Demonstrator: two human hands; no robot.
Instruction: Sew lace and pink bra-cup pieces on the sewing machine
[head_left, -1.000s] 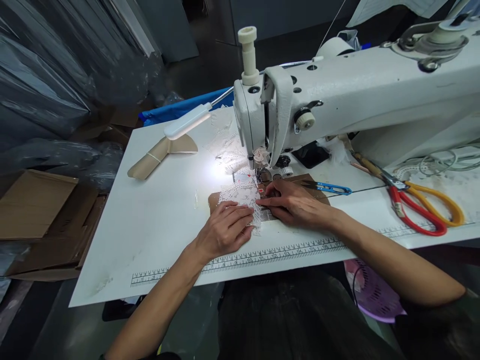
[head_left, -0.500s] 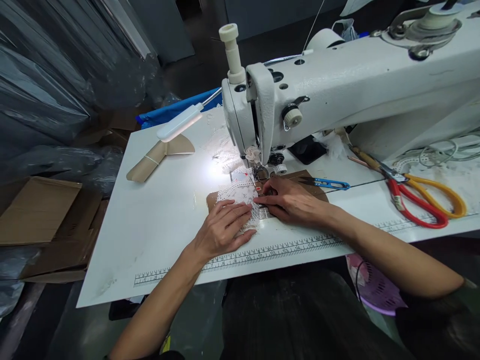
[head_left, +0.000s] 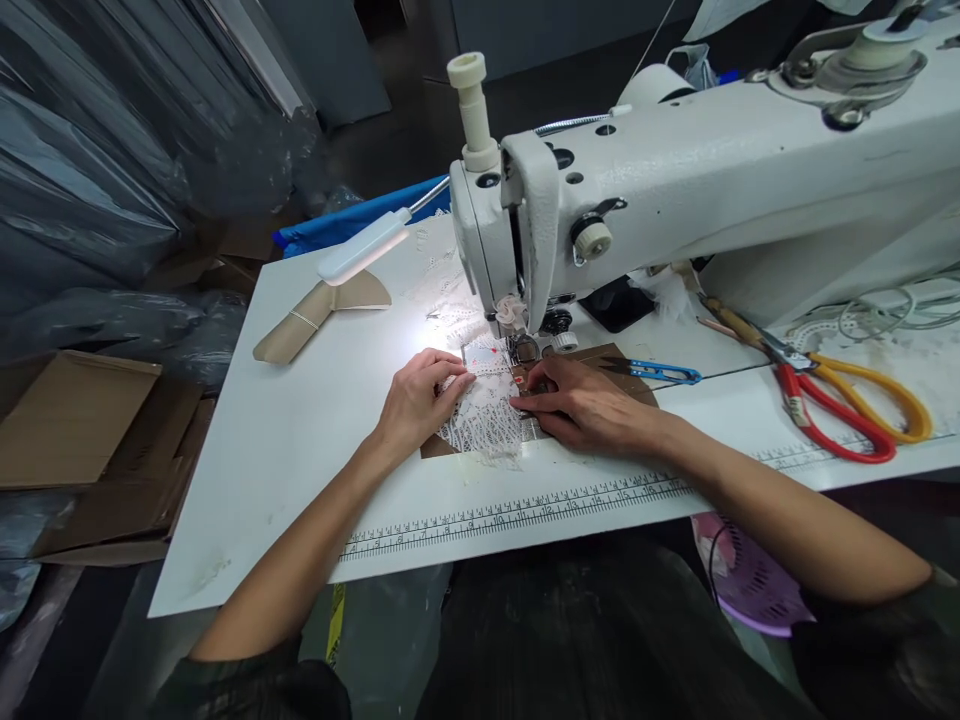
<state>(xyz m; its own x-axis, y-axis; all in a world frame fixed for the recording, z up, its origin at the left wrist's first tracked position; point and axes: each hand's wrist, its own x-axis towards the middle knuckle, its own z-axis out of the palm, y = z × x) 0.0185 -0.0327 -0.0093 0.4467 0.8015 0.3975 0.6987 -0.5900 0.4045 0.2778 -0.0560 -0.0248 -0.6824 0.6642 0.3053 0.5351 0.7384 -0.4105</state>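
White lace fabric [head_left: 484,420] lies under the needle area of a white sewing machine [head_left: 660,170], over a brown plate set in the table. My left hand [head_left: 420,400] pinches the lace at its left edge, thumb and fingers together. On the lace's right edge, close to the presser foot [head_left: 525,350], my right hand [head_left: 581,402] rests with its fingers bent and pressed together at the cloth. More lace spreads behind the needle, brightly lit by a small lamp [head_left: 364,247].
Blue thread snips [head_left: 664,371] lie right of my right hand. Beyond them are scissors with red and yellow handles [head_left: 840,400]. A folded brown paper piece [head_left: 296,325] sits on the white table [head_left: 225,480] at left. A printed ruler [head_left: 517,515] runs along the front edge.
My left hand has lifted from lying flat on the lace and moved up and left, now pinching its edge. More of the lace's front shows. The right hand has stayed nearly in place.
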